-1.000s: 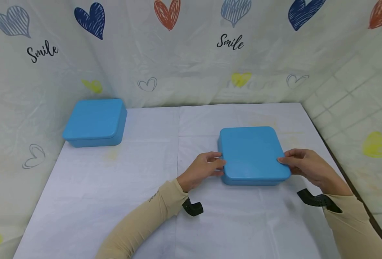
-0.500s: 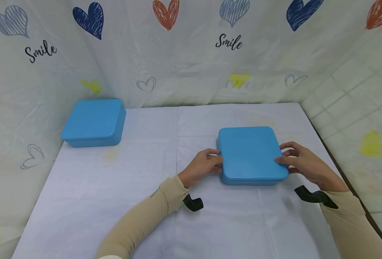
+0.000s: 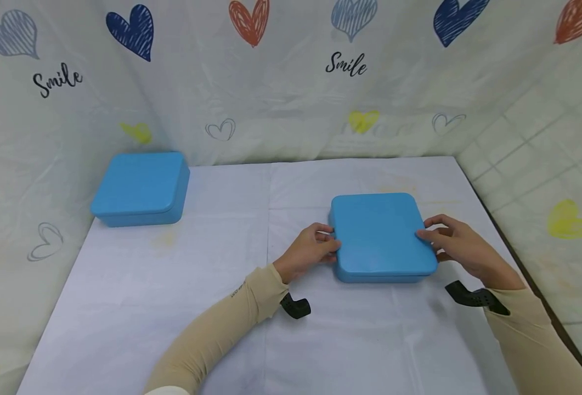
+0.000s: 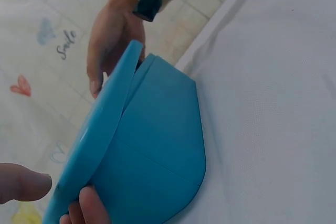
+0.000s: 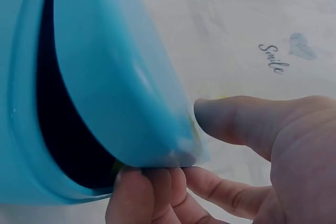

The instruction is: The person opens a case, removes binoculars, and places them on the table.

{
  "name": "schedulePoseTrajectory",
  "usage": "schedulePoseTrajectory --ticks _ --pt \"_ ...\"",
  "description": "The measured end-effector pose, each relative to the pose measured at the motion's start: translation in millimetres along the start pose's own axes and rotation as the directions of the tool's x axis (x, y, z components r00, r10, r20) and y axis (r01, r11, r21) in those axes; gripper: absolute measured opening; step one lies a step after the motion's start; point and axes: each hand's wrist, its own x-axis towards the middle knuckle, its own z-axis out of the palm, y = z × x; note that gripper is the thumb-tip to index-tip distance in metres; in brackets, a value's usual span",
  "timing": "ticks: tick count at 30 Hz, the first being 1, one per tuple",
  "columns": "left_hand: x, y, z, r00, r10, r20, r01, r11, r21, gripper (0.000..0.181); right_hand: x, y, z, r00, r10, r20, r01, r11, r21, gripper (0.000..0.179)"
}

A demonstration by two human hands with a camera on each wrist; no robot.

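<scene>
A blue lidded box stands on the white-covered table, its lid point(image 3: 382, 236) facing up. My left hand point(image 3: 308, 252) holds the lid's left edge, thumb at the top and fingers tucked against the rim. On the opposite edge my right hand point(image 3: 461, 247) pinches the lid, with its thumb on top and fingertips under the rim. The right wrist view shows the lid point(image 5: 118, 66) raised off the box body point(image 5: 21, 129), a dark gap between them. In the left wrist view, the lid tilts away from the box body point(image 4: 152, 135) towards the right hand's side. The box's contents are hidden.
Another blue box point(image 3: 140, 189), its lid on, stands at the table's far left corner. A pale curtain point(image 3: 281, 82) printed with hearts hangs behind the table point(image 3: 221, 214) and along its sides. Black straps with small cameras sit at both wrists.
The right hand has shifted slightly up along the lid's right edge, its thumb moving away from the near corner. The left hand stays nearly in place. The head view has drifted a little.
</scene>
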Motion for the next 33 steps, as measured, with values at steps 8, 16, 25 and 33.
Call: schedulePoseTrajectory --ticks 8,16,25,33 --pt "4.8 -0.5 0.8 1.0 0.008 -0.02 -0.008 1.0 0.011 0.046 1.4 0.8 -1.9 1.0 -0.025 -0.007 0.025 1.0 -0.007 0.062" --pt "5.0 3.6 0.6 1.0 0.003 -0.029 -0.003 1.0 0.02 0.046 3.5 -1.6 -0.6 0.999 -0.033 -0.013 0.033 0.999 -0.033 0.063" --pt "5.6 6.4 0.7 1.0 0.012 -0.014 -0.012 0.999 0.04 0.046 4.2 0.3 -3.6 0.999 -0.047 -0.01 0.046 0.998 -0.049 0.062" --pt "7.2 11.0 -0.2 0.999 0.026 -0.026 -0.024 0.998 0.064 0.046 6.1 -3.3 -5.9 0.998 -0.056 -0.027 0.054 0.997 -0.061 0.062"
